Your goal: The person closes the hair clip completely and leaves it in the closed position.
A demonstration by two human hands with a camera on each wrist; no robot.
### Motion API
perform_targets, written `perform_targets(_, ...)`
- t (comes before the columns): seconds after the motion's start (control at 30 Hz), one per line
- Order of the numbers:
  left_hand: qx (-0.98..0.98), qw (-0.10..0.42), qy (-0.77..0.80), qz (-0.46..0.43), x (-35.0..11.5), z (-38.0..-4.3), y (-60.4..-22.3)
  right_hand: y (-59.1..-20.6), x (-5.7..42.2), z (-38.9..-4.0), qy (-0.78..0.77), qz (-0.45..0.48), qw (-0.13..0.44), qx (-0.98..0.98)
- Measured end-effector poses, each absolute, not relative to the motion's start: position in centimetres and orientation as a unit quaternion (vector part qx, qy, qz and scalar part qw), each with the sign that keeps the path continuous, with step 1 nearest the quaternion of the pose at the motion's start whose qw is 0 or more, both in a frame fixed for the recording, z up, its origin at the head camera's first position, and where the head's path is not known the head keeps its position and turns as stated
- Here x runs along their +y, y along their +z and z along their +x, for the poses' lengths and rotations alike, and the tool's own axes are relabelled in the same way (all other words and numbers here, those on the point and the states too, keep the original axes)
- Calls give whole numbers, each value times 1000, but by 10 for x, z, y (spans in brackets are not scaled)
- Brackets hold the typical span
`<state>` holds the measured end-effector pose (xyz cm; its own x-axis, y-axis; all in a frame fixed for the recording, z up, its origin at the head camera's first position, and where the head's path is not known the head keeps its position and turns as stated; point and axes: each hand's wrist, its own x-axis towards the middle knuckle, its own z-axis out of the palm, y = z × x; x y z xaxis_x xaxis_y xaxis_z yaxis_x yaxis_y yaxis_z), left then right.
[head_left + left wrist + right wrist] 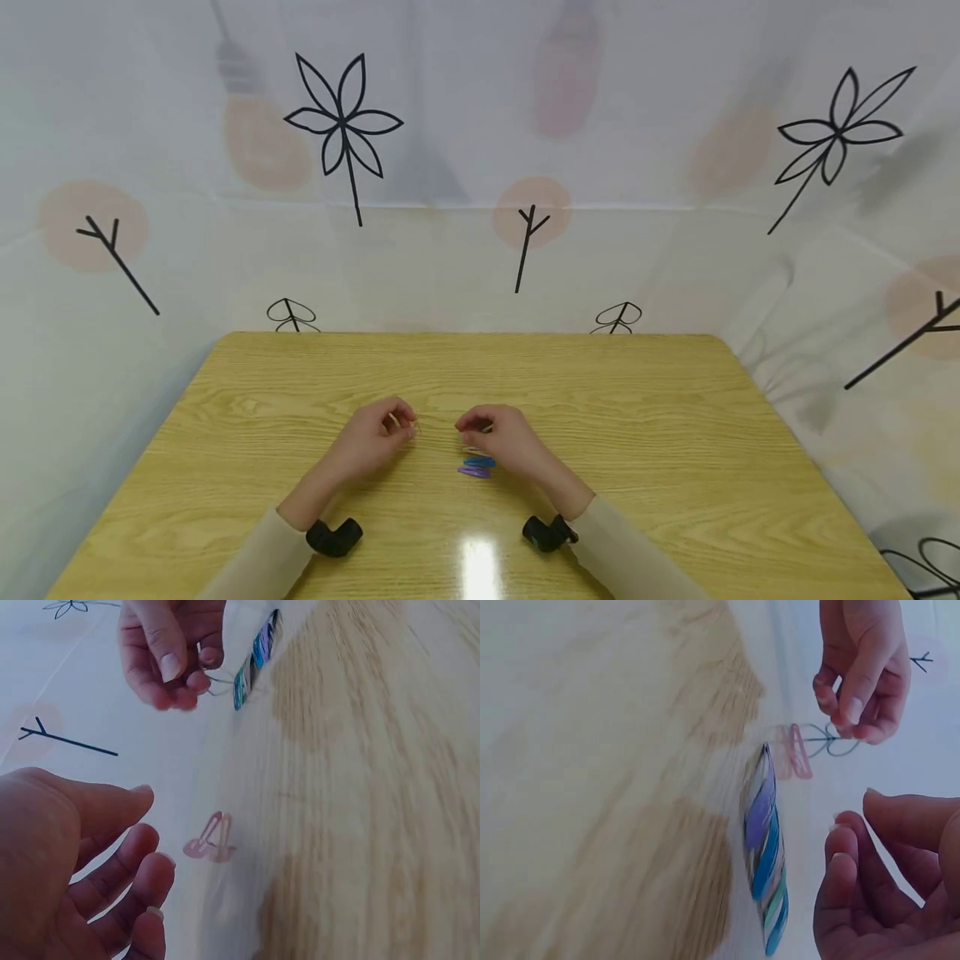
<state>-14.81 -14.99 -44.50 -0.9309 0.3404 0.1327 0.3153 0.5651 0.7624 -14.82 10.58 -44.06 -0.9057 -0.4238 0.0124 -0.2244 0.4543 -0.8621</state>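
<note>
A pink hair clip (214, 831), a snap clip, stands propped on the table just beyond the fingertips of my left hand (375, 433). That hand is loosely curved, with thumb and fingers apart and nothing between them in the left wrist view. Opposite it, my right hand (504, 435) hovers beside a row of snap hair clips, its fingers bent and a gap showing between thumb and fingertips. The row holds a purple clip (761, 814), a blue clip (766, 859) and a green clip (775, 904), among others. From the head view, the right hand partly hides the row's far end.
Both hands are over the middle of a wood-grain table (637, 400). A pale cloth (450, 267) with printed plants hangs behind the table and at its sides. Black wrist cameras sit at both sleeves, and a bright glare (480, 567) marks the near edge.
</note>
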Motion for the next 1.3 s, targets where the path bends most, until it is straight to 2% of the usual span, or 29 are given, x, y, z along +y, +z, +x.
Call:
perform_targets(0.23, 897, 2, 418, 143, -155, -153, -451, -445, 79, -163, -485, -208, 97, 844)
perform_targets(0.53, 899, 39, 411, 144, -156, -159, -458, -450, 60, -173, -474, -203, 107, 850)
perform_targets(1.3, 903, 54, 405, 134, -161, -164, -460, -444, 53, -174, -456, -192, 131, 859)
